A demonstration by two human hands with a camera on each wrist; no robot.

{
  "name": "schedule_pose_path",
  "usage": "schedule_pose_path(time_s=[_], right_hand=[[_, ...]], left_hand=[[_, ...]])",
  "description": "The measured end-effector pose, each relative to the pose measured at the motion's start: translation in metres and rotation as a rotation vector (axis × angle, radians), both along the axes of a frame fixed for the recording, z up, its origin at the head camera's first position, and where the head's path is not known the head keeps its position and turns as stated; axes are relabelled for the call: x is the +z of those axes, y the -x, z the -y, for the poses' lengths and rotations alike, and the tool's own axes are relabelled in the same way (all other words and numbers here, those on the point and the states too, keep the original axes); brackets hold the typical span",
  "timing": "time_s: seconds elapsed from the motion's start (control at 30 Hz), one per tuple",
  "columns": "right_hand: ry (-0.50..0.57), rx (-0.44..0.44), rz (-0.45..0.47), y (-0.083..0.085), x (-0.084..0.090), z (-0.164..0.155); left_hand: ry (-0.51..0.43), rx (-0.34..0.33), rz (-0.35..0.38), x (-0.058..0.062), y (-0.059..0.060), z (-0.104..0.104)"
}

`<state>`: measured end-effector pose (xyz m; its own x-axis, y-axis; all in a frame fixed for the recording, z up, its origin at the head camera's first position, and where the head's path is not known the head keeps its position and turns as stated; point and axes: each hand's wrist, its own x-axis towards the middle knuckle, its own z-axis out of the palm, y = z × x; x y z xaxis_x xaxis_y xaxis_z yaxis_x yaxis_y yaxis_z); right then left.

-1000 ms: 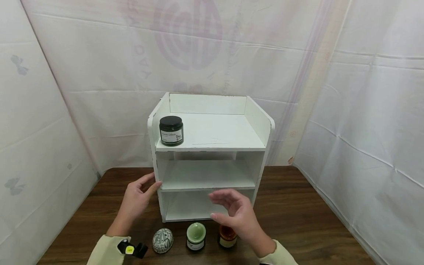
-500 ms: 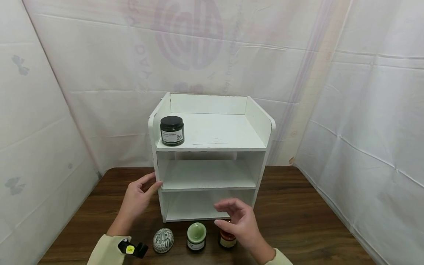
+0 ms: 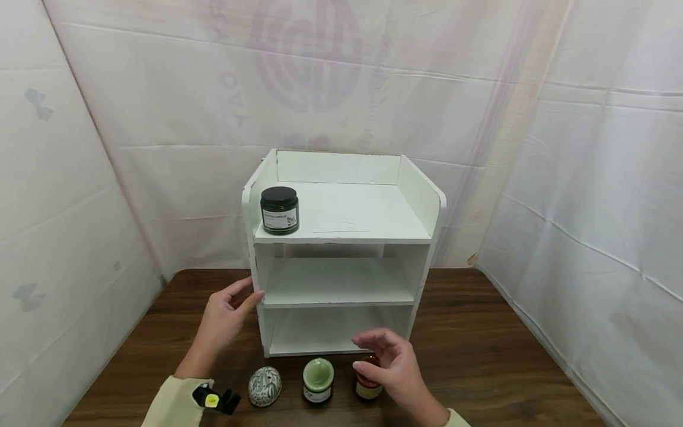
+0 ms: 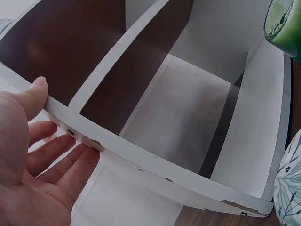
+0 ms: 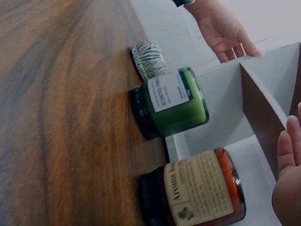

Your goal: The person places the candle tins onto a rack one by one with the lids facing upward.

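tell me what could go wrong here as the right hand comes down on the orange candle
The right hand reaches from above the orange candle jar, which stands close to the green candle; a wide grasp might knock it over. The left hand only rests on the white shelf side, so a bump could shift the shelf.

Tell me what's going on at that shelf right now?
A person's left hand rests on the left side panel of the white shelf unit, thumb on its front edge. The right hand hovers open over the orange candle jar, beside the green candle jar and patterned egg. A black-lidded candle jar sits on top.
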<state>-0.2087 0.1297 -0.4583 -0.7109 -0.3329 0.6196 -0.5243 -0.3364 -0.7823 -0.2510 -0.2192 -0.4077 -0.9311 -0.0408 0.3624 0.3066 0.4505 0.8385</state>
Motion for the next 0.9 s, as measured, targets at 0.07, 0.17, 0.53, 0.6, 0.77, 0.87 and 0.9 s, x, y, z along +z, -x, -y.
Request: schedule_pose_path(time_s=[0.07, 0.17, 0.53, 0.6, 0.77, 0.87, 0.9], right_hand=[[0.002, 0.005, 0.015, 0.0, -0.003, -0.002], [0.002, 0.008, 0.024, 0.002, -0.006, -0.006], [-0.03, 0.02, 0.056, 0.006, -0.018, -0.02], [-0.047, 0.014, 0.077, 0.006, -0.019, -0.022], [-0.083, 0.007, 0.141, 0.005, -0.022, -0.025], [-0.083, 0.015, 0.154, 0.006, -0.025, -0.027], [-0.081, 0.016, 0.156, 0.007, -0.025, -0.028]], left_hand=[[-0.002, 0.002, 0.002, 0.0, 0.0, 0.0], [-0.007, 0.006, 0.002, 0.001, -0.001, 0.0], [0.004, 0.023, -0.017, 0.005, -0.003, -0.002], [0.012, 0.026, -0.02, 0.004, -0.002, -0.002], [0.032, 0.035, -0.014, 0.002, -0.001, -0.001], [0.032, 0.03, -0.009, 0.001, 0.0, -0.001], [0.032, 0.027, -0.01, 0.001, 0.0, -0.001]])
